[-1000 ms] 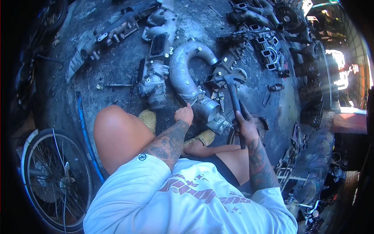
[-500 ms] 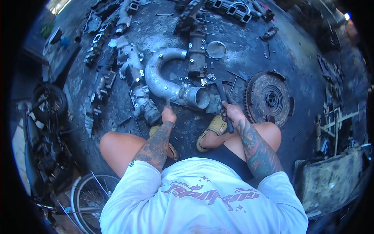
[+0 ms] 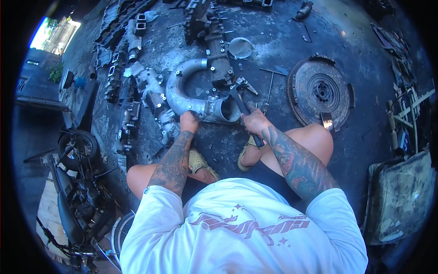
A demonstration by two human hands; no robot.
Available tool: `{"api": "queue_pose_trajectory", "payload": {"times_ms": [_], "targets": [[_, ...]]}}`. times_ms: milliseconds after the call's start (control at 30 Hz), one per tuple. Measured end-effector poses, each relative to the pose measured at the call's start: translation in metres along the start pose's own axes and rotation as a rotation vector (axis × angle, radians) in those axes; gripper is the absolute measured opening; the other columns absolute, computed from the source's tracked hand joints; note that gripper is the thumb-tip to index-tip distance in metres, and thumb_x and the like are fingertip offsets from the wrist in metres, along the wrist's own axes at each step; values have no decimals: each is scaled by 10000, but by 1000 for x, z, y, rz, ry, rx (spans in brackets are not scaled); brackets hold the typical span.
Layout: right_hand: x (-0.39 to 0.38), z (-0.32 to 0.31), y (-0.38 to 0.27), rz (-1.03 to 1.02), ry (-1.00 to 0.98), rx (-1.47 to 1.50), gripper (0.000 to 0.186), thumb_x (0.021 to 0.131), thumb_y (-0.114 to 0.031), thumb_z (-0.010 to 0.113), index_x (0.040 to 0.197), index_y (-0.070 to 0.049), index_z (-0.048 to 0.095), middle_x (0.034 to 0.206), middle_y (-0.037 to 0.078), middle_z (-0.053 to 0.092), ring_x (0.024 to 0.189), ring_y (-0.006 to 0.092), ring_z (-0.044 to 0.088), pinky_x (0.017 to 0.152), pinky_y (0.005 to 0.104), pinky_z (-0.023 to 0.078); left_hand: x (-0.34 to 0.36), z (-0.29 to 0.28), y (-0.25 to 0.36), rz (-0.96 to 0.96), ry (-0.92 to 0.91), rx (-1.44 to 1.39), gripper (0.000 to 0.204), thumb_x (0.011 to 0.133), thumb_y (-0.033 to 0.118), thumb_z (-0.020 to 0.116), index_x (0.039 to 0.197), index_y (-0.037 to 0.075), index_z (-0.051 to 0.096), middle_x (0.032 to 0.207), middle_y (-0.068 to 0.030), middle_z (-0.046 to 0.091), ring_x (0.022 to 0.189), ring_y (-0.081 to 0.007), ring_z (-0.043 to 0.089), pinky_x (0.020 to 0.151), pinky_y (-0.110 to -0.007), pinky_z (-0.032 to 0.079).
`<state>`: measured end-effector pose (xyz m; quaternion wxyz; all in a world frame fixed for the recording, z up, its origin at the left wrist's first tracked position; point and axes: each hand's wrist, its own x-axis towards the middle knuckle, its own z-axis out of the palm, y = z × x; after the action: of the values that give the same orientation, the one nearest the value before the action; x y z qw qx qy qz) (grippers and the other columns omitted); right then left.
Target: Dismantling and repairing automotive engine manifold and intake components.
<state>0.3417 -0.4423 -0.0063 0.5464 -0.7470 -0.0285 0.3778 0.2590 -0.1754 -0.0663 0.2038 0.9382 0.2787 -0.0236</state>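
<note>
The left hand [image 3: 189, 121] is now overlapping the lower edge of the large silver U-shaped metal pipe [image 3: 175, 90], where half a second ago it was sitting just below it. Its fingers are clenching; whether they are holding anything, I cannot tell. The right hand [image 3: 255, 121] is grasping the dark long-handled hammer [image 3: 240, 101], whose upper end is now leaning closer to the pipe's open mouth than before. The pipe is lying on the floor ahead of the person, between and beyond the hands.

On the left, the long pale-grey cast-metal manifold [image 3: 150, 86] is crowding the pipe's outer curve. Beyond the pipe's upper end, the dark blocky metal part [image 3: 220, 61] is standing close by. On the right, dark concrete floor [image 3: 278, 101] is showing between the hammer and the round rusty toothed flywheel [image 3: 310, 84], with the thin T-shaped metal rod [image 3: 271, 86] lying across that gap. The person's right knee [image 3: 317, 137] is bordering the flywheel's near edge.
</note>
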Motion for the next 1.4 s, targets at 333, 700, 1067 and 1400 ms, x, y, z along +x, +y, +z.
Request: {"api": "queue_pose_trajectory", "payload": {"times_ms": [333, 700, 1067, 1400], "targets": [[13, -13, 5, -16, 18, -11, 584, 837, -138, 509, 1363, -7, 292, 665, 111, 577, 507, 186, 532, 486, 304, 433, 21, -10, 33, 123, -57, 46, 258, 815, 201, 559, 785, -47, 621, 807, -267, 606, 817, -430, 581, 721, -481, 454], [18, -10, 14, 39, -5, -64, 571, 873, -91, 501, 1396, -57, 274, 623, 26, 511, 462, 114, 464, 413, 261, 378, -17, 33, 59, 27, 96, -154, 366, 829, 312, 590, 800, -53, 604, 732, -264, 610, 714, -418, 601, 661, -458, 467], [4, -7, -3, 133, 24, 24, 585, 843, -80, 540, 1384, -77, 317, 585, 17, 521, 449, 110, 482, 401, 264, 364, -38, 43, 57, -257, 150, -257, 673, 715, 546, 659, 1133, 23, 588, 1332, -261, 345, 1240, -436, 288, 985, -486, 318], [18, 0, 5, 129, 45, -172, 600, 841, -131, 553, 1369, 6, 303, 850, 155, 627, 700, 197, 600, 629, 289, 464, -5, 51, 24, -247, -151, -680, 884, 729, 505, 672, 1325, -4, 263, 1274, -286, 408, 1204, -372, 412, 1065, -418, 241]]}}
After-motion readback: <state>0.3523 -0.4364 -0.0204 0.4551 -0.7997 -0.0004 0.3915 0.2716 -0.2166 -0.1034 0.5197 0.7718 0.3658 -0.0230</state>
